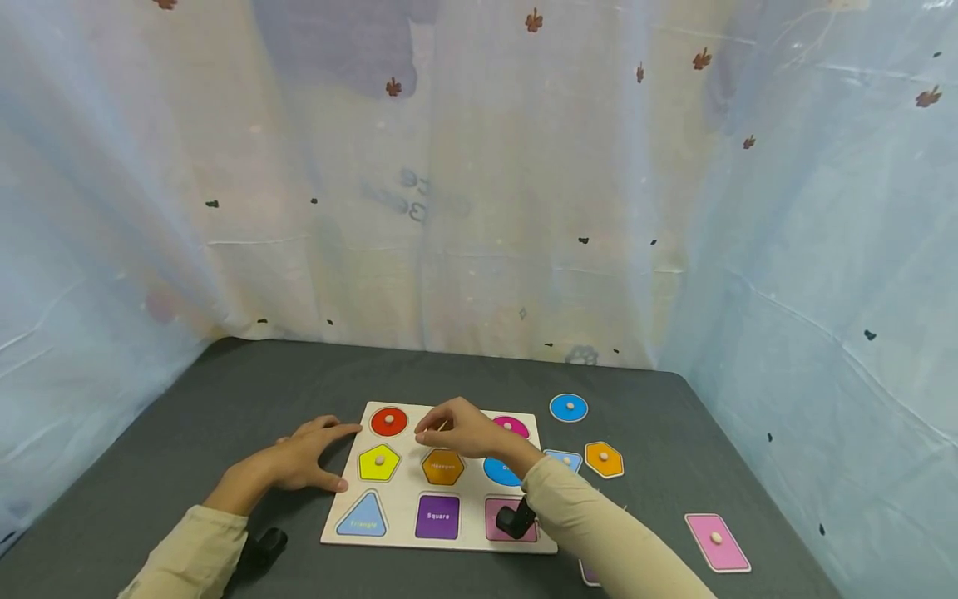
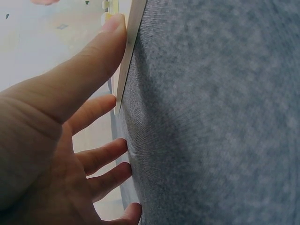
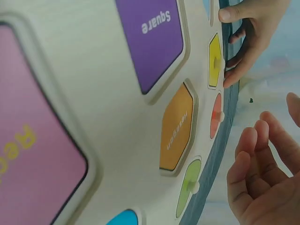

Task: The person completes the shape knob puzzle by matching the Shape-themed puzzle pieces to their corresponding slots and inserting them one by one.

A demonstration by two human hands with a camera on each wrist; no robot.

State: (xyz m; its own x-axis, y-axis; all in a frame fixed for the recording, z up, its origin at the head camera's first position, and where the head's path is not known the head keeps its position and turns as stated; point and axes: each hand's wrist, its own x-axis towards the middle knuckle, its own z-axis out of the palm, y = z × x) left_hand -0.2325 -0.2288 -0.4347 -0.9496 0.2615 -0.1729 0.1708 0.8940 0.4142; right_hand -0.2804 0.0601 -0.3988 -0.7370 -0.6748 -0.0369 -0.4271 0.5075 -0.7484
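Observation:
A pale wooden shape puzzle board lies on the dark table. My left hand rests at its left edge, thumb and index fingertip against the rim, fingers spread. Over the top middle hovers my right hand, fingers loosely bent with nothing between them. Just beside those fingers, a green knobbed piece sits in its recess; the hand mostly hides it in the head view. Also seated are a red circle, a yellow pentagon and a magenta piece. Bare printed recesses include Hexagon, Square and Triangle.
Loose knobbed pieces lie right of the board: a blue oval, an orange hexagon, a light blue triangle and a pink rectangle. A purple piece shows partly under the right sleeve. Curtains surround the table.

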